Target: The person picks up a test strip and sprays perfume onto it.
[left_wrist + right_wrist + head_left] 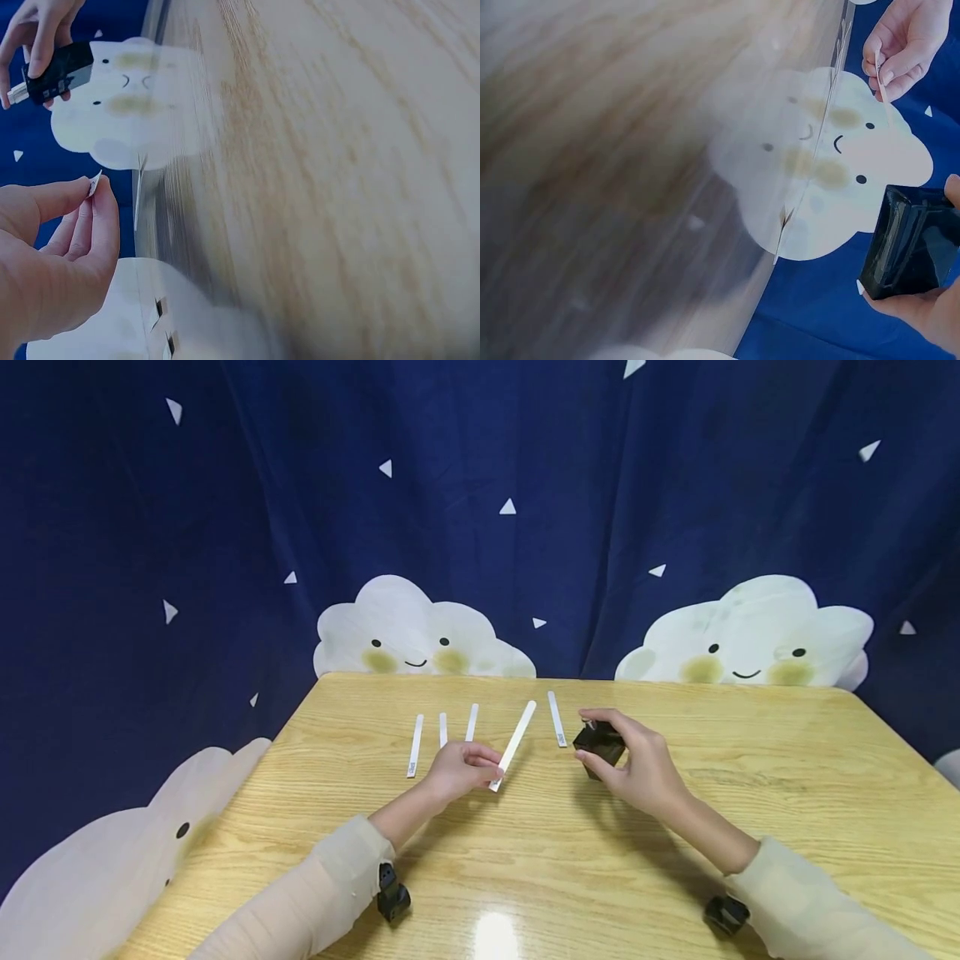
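My left hand (459, 772) pinches a white paper test strip (519, 735) near its lower end. The strip tilts up to the right, raised over the table. My right hand (648, 768) holds a dark, block-shaped glass perfume bottle (602, 745) off the table. Its thumb is at the base and a finger reaches the silver spray nozzle (18, 93), which shows in the left wrist view. Beyond the bottle's left side, one strip (557, 720) lies flat. Several more strips (415, 747) lie left of and behind the left hand, which partly covers two of them.
The wooden table (750, 777) reaches back to a dark blue curtain (480, 427) printed with clouds and triangles. Black wrist cameras (392, 893) sit at both cuffs. A bright light reflection shows at the table's front.
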### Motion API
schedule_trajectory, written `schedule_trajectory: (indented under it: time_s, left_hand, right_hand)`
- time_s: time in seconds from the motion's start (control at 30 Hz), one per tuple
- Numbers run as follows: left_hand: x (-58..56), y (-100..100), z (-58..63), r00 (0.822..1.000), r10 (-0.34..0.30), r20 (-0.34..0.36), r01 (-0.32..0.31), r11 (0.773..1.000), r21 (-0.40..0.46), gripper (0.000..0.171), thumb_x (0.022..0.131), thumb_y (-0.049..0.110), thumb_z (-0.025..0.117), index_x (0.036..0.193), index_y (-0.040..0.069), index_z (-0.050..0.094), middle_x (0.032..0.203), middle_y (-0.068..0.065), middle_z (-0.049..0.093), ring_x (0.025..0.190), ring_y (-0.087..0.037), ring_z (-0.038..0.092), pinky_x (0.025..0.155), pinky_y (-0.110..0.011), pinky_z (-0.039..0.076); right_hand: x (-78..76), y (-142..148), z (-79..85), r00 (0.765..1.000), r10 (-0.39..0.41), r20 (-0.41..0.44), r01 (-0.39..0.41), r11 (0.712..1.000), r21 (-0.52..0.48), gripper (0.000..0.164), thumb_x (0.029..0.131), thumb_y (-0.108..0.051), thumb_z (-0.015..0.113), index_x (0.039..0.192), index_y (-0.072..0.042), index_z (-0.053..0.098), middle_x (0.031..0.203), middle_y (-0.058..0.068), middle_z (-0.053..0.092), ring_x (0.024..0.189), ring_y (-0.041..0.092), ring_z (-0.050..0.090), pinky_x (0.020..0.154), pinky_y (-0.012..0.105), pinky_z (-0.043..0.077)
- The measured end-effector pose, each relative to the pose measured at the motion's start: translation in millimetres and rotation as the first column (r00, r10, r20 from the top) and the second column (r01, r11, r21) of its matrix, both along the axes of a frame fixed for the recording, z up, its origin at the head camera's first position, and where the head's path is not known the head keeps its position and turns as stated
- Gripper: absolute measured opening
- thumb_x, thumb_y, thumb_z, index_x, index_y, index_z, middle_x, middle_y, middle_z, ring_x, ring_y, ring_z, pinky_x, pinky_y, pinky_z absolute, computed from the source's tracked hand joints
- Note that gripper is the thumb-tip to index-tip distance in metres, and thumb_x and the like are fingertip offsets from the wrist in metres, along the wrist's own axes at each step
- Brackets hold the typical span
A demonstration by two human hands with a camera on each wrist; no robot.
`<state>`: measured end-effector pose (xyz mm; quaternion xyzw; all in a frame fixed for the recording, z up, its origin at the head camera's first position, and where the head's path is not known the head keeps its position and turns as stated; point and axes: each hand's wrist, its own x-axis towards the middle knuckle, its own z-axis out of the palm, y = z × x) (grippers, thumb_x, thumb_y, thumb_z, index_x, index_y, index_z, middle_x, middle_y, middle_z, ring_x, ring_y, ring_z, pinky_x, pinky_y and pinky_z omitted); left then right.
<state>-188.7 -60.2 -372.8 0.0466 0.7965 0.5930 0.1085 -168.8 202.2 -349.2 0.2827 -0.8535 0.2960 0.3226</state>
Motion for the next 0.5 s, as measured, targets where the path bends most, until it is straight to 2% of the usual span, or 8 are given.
schedule_trajectory:
  time_s: [0.2, 0.4, 0.5]
  left_hand:
    - [-3.0, -2, 2.9, 1.0, 0.014, 0.026, -0.013, 1.0, -0.014, 0.019, 0.083, 0.001, 0.071, 0.101, -0.003, 0.069, 0.093, -0.016, 0.072, 0.074, -0.009, 0.066, 0.077, -0.031, 0.061]
    - [-13.0, -2, 2.2, 0.995, 0.049, 0.082, -0.05, 0.999, 0.011, 0.019, 0.083, 0.002, 0.07, 0.102, -0.002, 0.069, 0.097, -0.016, 0.073, 0.072, -0.009, 0.066, 0.079, -0.03, 0.06]
    - [-17.4, -1, -0.5, 0.993, 0.071, 0.091, -0.072, 0.997, 0.005, 0.019, 0.084, 0.003, 0.07, 0.102, -0.004, 0.068, 0.099, -0.017, 0.072, 0.073, -0.01, 0.066, 0.079, -0.03, 0.06]
  right_hand:
    - [0.7, 4, -0.3, 1.0, 0.006, 0.024, -0.006, 1.0, -0.012, 0.056, 0.073, -0.012, 0.083, 0.124, -0.012, 0.061, 0.117, 0.007, 0.069, 0.097, 0.017, 0.068, 0.074, 0.028, 0.058]
    - [0.4, 9, -0.8, 0.999, 0.013, 0.03, -0.012, 0.999, -0.031, 0.058, 0.073, -0.009, 0.083, 0.126, -0.013, 0.059, 0.118, 0.008, 0.068, 0.095, 0.015, 0.066, 0.073, 0.015, 0.056]
    - [-0.2, 10, 1.4, 1.0, 0.018, 0.021, -0.017, 1.0, -0.026, 0.059, 0.073, -0.009, 0.083, 0.126, -0.012, 0.06, 0.116, 0.007, 0.069, 0.094, 0.012, 0.065, 0.073, 0.013, 0.054]
